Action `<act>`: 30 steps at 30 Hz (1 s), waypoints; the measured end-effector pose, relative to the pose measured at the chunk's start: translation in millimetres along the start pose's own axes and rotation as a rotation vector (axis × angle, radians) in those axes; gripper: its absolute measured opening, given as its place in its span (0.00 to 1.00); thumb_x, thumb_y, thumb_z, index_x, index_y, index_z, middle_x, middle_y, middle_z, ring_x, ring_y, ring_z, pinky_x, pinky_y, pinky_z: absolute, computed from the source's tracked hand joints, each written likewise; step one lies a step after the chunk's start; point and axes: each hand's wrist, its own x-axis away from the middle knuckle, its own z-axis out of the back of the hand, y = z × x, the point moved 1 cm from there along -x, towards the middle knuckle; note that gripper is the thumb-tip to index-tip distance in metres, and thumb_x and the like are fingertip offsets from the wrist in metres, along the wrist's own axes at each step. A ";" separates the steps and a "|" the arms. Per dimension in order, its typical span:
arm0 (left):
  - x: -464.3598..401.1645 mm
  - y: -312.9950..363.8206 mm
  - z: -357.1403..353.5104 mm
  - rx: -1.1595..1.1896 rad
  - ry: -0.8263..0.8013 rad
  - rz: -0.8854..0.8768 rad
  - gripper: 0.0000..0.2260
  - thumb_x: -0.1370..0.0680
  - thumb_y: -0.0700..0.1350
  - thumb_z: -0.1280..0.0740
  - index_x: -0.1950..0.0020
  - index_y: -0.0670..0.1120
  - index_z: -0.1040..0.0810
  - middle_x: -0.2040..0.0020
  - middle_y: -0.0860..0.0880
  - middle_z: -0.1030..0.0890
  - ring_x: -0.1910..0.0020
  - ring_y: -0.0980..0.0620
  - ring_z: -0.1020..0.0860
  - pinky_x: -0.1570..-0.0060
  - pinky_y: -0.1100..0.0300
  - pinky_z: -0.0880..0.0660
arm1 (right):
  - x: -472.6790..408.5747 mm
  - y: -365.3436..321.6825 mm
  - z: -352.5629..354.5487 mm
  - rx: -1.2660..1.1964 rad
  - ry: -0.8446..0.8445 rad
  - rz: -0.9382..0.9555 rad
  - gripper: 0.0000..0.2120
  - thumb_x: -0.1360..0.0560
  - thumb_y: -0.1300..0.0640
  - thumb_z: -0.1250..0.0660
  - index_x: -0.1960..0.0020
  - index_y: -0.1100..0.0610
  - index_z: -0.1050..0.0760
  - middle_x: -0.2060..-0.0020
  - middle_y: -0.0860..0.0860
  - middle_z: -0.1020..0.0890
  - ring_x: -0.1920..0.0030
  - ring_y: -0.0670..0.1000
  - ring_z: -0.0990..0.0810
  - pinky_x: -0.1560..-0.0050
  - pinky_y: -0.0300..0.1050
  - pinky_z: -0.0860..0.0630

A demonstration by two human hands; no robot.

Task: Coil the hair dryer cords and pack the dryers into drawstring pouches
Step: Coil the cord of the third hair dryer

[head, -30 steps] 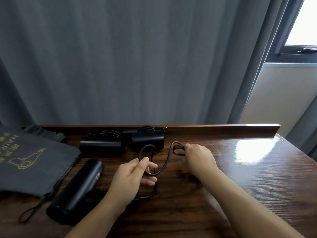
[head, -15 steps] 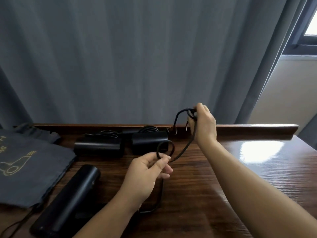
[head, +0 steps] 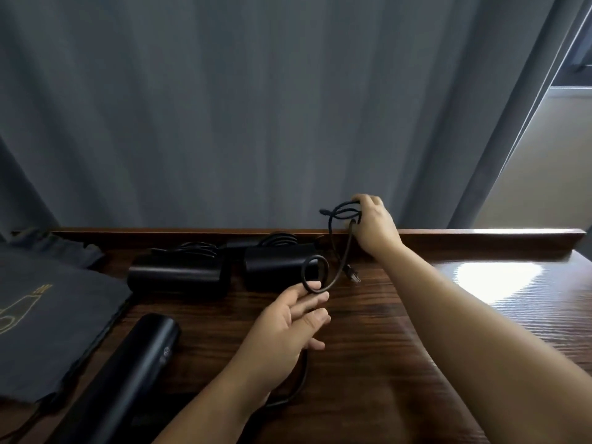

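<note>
Nearest, just left of the left forearm, 1 black hair dryer (head: pixel 128 370) lies on the wooden table (head: pixel 400 347), barrel angled up toward the right. Its black cord (head: pixel 336 270) runs out from under the left wrist, curves along the table on the hand's right side, and comes up into the fingers. Left hand (head: pixel 288 318) pinches the cord between thumb and fingertips; other fingers loosely spread; 1 small loop stands up just above the fingertips. From that pinch the cord rises up and right to the right hand (head: pixel 373 227), which is raised above the table's back edge and curled round a bunch of 2 or 3 loops that stick out to its left. The plug (head: pixel 352 276) dangles below the right hand, just above the table, between the 2 hands. Far left of the left hand a dark grey drawstring pouch (head: pixel 48 318) with a gold dryer print lies flat, touching the near dryer's side or just beside it, cannot tell which. Beyond the left hand, 2 more black dryers (head: pixel 179 278) sit side by side at the table's back ledge with cords bundled on top; the right 1 is directly behind the small loop. Grey curtain (head: pixel 256 107) hangs behind everything.
</note>
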 end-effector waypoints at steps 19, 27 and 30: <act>7.5 -4.4 -0.4 -0.136 -0.020 -0.085 0.17 0.18 0.40 0.35 0.35 0.59 0.25 0.37 0.61 0.19 0.41 0.58 0.20 0.51 0.59 0.20 | 63.9 3.8 -9.4 -0.581 -0.011 -0.351 0.12 0.25 0.48 0.27 0.51 0.58 0.19 0.61 0.49 0.17 0.62 0.49 0.21 0.58 0.49 0.21; 9.0 -2.7 -3.1 -0.196 -0.040 -0.109 0.19 0.18 0.41 0.35 0.33 0.62 0.29 0.34 0.61 0.22 0.43 0.58 0.19 0.50 0.59 0.21 | 61.1 1.3 -5.7 -1.541 0.163 -0.395 0.19 0.18 0.67 0.38 0.29 0.58 0.31 0.35 0.56 0.25 0.34 0.54 0.23 0.30 0.48 0.27; 9.1 -4.5 -2.4 -0.219 -0.044 -0.115 0.20 0.18 0.40 0.35 0.32 0.62 0.30 0.34 0.61 0.22 0.41 0.58 0.20 0.50 0.60 0.21 | 81.3 0.0 -9.5 -1.267 0.141 -0.410 0.09 0.18 0.63 0.38 0.41 0.55 0.24 0.40 0.57 0.20 0.42 0.51 0.18 0.38 0.46 0.22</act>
